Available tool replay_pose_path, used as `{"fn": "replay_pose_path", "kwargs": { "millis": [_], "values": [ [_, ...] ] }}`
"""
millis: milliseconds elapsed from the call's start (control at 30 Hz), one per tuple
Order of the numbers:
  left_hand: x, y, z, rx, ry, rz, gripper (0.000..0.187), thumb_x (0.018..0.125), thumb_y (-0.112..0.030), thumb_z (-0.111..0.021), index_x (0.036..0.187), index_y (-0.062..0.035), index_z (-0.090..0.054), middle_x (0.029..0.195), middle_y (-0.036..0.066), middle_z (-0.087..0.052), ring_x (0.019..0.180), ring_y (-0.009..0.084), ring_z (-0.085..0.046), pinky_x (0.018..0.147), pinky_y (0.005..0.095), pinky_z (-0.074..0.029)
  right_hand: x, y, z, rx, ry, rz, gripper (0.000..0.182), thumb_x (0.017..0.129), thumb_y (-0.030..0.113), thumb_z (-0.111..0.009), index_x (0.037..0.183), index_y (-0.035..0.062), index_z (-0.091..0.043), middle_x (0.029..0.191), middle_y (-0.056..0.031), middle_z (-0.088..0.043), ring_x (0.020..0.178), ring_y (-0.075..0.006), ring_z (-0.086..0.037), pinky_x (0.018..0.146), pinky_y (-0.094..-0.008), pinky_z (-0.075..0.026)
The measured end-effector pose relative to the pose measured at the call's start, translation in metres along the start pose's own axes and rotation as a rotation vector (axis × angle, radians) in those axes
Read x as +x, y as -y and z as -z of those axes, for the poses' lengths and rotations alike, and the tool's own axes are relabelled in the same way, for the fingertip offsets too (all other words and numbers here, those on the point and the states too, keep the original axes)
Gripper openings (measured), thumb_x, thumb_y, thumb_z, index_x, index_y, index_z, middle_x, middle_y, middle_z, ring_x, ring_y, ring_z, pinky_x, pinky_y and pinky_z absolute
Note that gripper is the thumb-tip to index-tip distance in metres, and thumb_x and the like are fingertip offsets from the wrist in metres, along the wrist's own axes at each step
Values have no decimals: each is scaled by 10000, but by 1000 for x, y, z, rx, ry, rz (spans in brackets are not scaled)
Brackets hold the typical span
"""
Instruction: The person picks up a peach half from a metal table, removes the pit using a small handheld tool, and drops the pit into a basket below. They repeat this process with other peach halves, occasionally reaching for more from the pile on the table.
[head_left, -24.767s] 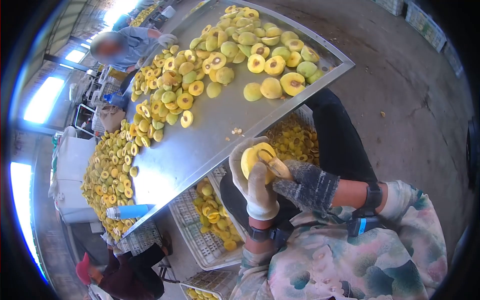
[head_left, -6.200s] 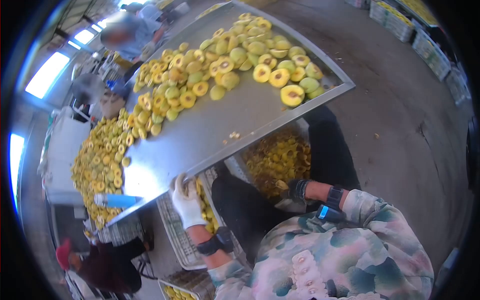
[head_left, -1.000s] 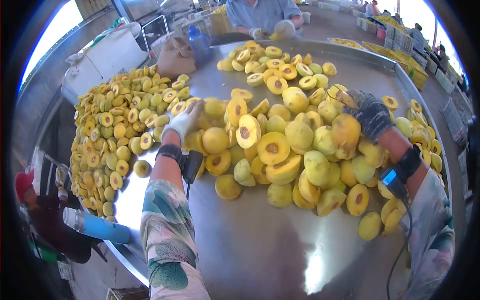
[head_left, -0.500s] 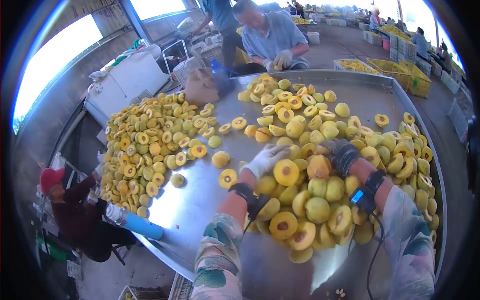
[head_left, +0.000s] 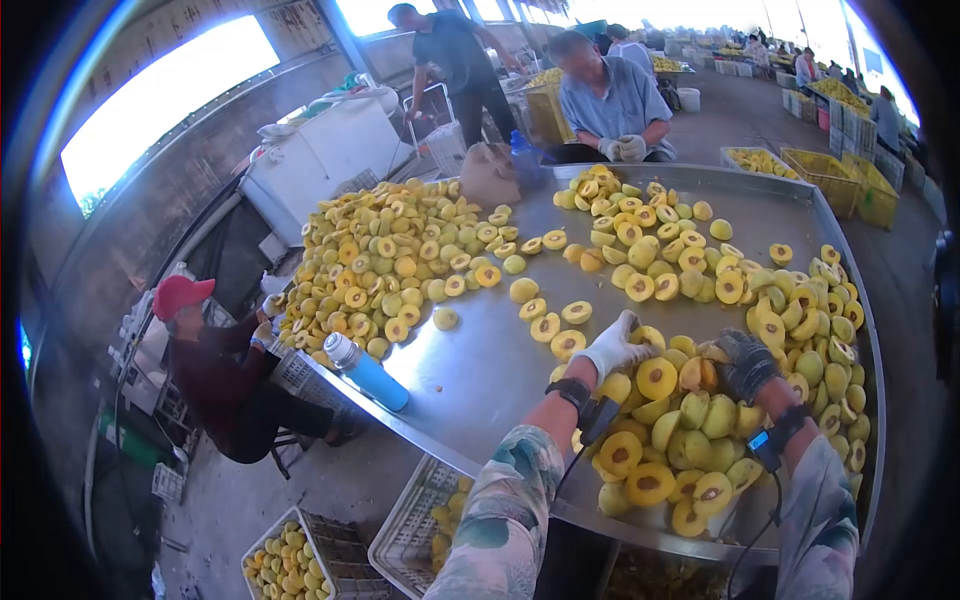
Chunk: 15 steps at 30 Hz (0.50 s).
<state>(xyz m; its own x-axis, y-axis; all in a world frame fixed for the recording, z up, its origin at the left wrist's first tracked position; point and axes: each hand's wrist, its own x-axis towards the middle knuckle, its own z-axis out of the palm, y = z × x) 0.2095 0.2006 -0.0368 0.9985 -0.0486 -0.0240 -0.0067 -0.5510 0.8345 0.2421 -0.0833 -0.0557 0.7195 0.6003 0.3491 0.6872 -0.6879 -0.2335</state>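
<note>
My left hand (head_left: 617,346), in a white glove, has its fingers curled round the edge of a yellow fruit half at the left side of the near pile. To its right, my right hand (head_left: 744,366), in a dark grey glove, grips a brownish fruit half (head_left: 713,352) between thumb and fingers. Another browned fruit (head_left: 691,375) lies between the hands. Halved yellow-green fruits (head_left: 708,414) are heaped below and around both hands, some with the brown centre facing up. Each wrist bears a dark band with a small cabled device.
The metal table (head_left: 470,365) holds a second fruit heap (head_left: 385,260), a blue bottle (head_left: 368,372) at its left edge and a brown bag (head_left: 490,175). One person (head_left: 612,100) sits across; another (head_left: 225,370) sits left. Crates (head_left: 415,520) stand below.
The view has swung left and down, so the table and hands appear farther right and more floor shows. My left hand now has its fingers curled at a fruit half.
</note>
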Motion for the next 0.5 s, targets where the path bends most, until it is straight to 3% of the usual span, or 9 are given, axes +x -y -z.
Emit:
{"fn": "replay_pose_path", "kwargs": {
  "millis": [133, 200, 233, 333, 367, 433, 467, 500],
  "values": [
    [-22, -28, 10, 73, 81, 57, 570, 693, -295, -736, 1102, -36, -436, 1147, 161, -519, 1068, 297, -515, 884, 356, -423, -19, 11, 8, 134, 21, -172, 441, 757, 259, -634, 1138, 53, -550, 1131, -176, -574, 1062, -347, -533, 931, -417, -410],
    [-27, -31, 3, 253, -75, -76, 536, 682, -271, -734, 1069, -39, -444, 1105, 147, -544, 977, 297, -546, 831, 373, -446, -28, 20, 15, 157, -35, -153, 437, 756, 245, -644, 1132, 46, -548, 1118, -179, -578, 1050, -352, -539, 918, -414, -419],
    [-30, -32, 0, 253, -75, -81, 536, 682, -271, -734, 1069, -39, -444, 1105, 147, -544, 977, 297, -546, 831, 373, -446, -34, 25, 19, 181, -87, -138, 433, 754, 231, -655, 1127, 39, -547, 1105, -183, -582, 1037, -356, -545, 904, -411, -428],
    [-33, -27, -9, 169, -423, -273, 450, 696, -188, -717, 1062, -47, -497, 1041, 140, -565, 946, 302, -573, 858, 366, -456, -53, 45, 36, 308, -104, -173, 429, 749, 199, -674, 1118, 25, -540, 1076, -189, -587, 1006, -365, -556, 873, -402, -444],
    [-33, -23, -9, 168, -418, -278, 450, 696, -188, -717, 1062, -47, -497, 1041, 140, -565, 946, 302, -573, 858, 366, -456, -60, 49, 39, 306, -107, -179, 429, 749, 199, -674, 1118, 25, -540, 1076, -189, -587, 1006, -365, -556, 873, -402, -444],
    [-40, -37, -2, -315, -457, -121, 410, 723, -170, -698, 1055, -27, -504, 971, 106, -572, 889, 230, -575, 815, 314, -468, -72, 60, 49, 323, -188, -183, 416, 748, 181, -681, 1104, 20, -541, 1051, -196, -588, 985, -370, -562, 857, -397, -451],
    [-48, -43, -3, -523, -464, -144, 397, 754, -131, -668, 1092, -15, -496, 903, 74, -570, 838, 156, -561, 774, 268, -465, -80, 67, 57, 321, -223, -185, 402, 754, 176, -681, 1095, 16, -541, 1027, -197, -589, 962, -371, -571, 831, -397, -459],
    [-64, -60, -3, -522, -463, -145, 397, 754, -131, -668, 1092, -15, -496, 903, 74, -570, 838, 156, -561, 774, 268, -465, -89, 71, 63, 321, -224, -186, 402, 754, 176, -681, 1095, 16, -541, 1027, -197, -589, 962, -371, -571, 831, -397, -459]
  ]
}}
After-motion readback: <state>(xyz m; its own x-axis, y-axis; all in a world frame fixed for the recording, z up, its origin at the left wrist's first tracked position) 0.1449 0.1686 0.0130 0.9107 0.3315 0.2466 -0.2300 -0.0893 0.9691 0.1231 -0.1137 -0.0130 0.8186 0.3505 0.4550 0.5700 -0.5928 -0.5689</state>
